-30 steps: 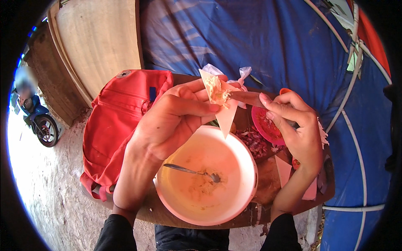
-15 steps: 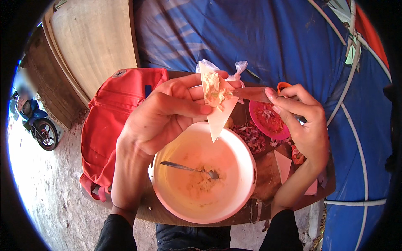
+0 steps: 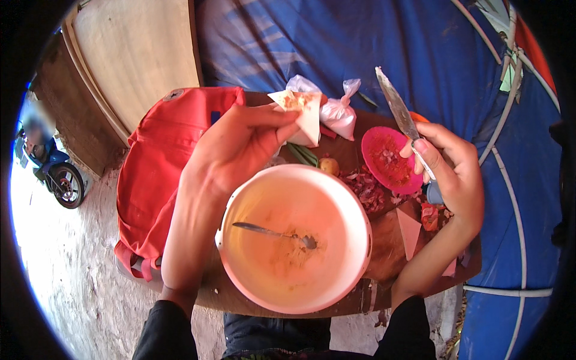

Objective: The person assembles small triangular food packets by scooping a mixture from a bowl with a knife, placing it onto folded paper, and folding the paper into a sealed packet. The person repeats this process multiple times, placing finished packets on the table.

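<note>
Blue tarpaulin (image 3: pixel 300 48) backs the brown desk (image 3: pixel 210 297), which carries a red bag (image 3: pixel 159 174) at your left and a white bowl (image 3: pixel 282 192) before you. Your right hand (image 3: pixel 453 165) is closed round the handle of a knife (image 3: pixel 396 108), its blade slanting away and leftward. Your left hand (image 3: pixel 246 135) pinches a pale folded sheet (image 3: pixel 310 120) between thumb and fingers, beyond the bowl. Sheet lies left of the blade, clear of it, so your left is nearer. Pale paste (image 3: pixel 302 99) shows along its far edge.

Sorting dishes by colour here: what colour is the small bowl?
The small bowl: bright pink, head view.
</note>
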`<action>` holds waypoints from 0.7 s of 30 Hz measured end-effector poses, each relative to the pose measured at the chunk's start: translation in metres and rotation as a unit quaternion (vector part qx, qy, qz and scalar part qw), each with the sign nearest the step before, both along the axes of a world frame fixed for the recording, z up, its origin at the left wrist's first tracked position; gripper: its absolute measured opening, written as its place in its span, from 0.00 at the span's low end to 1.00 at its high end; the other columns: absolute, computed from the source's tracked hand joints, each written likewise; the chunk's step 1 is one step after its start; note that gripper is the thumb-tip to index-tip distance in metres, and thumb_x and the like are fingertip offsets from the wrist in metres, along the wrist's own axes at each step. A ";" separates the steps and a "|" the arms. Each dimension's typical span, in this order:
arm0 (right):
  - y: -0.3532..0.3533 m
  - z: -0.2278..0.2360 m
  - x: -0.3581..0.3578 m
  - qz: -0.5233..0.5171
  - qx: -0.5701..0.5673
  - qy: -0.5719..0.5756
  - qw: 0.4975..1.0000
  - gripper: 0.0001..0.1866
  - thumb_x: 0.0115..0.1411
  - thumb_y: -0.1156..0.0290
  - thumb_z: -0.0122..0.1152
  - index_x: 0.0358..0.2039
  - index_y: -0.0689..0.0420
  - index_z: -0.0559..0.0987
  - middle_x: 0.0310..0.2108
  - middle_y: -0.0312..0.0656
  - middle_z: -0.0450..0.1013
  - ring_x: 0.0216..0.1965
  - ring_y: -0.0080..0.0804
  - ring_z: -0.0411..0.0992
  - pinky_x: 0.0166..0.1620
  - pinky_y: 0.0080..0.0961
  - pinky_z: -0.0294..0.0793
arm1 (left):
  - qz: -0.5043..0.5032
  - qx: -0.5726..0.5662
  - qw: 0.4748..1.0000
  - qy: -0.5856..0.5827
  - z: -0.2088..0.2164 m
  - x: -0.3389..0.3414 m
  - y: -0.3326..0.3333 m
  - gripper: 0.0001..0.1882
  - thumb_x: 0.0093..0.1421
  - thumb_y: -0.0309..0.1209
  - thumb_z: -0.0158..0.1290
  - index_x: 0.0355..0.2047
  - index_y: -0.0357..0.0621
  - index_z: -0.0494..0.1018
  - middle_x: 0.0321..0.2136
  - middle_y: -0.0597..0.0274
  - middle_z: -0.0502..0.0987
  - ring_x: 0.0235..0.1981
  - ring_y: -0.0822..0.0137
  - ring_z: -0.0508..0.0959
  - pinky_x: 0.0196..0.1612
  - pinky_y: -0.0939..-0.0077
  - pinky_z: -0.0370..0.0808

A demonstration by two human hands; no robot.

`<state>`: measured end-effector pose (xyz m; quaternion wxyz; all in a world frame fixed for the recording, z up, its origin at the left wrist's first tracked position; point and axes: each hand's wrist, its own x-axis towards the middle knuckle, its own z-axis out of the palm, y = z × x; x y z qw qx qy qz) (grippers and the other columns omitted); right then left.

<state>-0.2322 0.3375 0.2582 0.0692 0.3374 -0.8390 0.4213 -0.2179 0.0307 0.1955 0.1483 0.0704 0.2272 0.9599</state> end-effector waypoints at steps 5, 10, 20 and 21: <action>-0.010 -0.011 -0.001 0.056 0.097 -0.166 0.980 0.16 0.71 0.65 0.55 0.48 0.66 0.78 0.31 0.37 0.77 0.27 0.15 0.69 0.31 0.16 0.68 | 0.128 0.001 0.986 -0.106 -0.026 -0.027 0.007 0.17 0.70 0.16 0.40 0.56 0.16 0.63 0.56 0.36 0.71 0.58 0.53 0.74 0.63 0.69 0.76; -0.030 -0.040 0.002 0.189 0.254 -0.193 0.929 0.15 0.64 0.74 0.60 0.49 0.67 0.81 0.32 0.44 0.79 0.31 0.28 0.74 0.37 0.26 0.74 | 0.077 -0.005 0.992 0.095 -0.031 -0.035 -0.002 0.09 0.66 0.17 0.46 0.41 0.19 0.71 0.40 0.42 0.78 0.47 0.56 0.81 0.56 0.70 0.80; -0.054 -0.071 0.037 0.263 0.418 -0.127 0.860 0.18 0.55 0.76 0.64 0.47 0.60 0.83 0.43 0.51 0.78 0.45 0.51 0.77 0.48 0.38 0.75 | 0.067 -0.225 0.966 0.109 -0.027 -0.029 0.016 0.07 0.64 0.17 0.48 0.38 0.22 0.73 0.39 0.44 0.79 0.43 0.61 0.83 0.50 0.76 0.83; -0.056 -0.070 0.040 0.245 0.432 -0.127 0.859 0.17 0.54 0.75 0.64 0.46 0.60 0.84 0.43 0.51 0.78 0.45 0.51 0.77 0.48 0.38 0.75 | 0.058 -0.244 0.962 0.108 -0.027 -0.027 0.018 0.07 0.63 0.16 0.48 0.37 0.22 0.73 0.39 0.44 0.79 0.43 0.62 0.83 0.49 0.77 0.83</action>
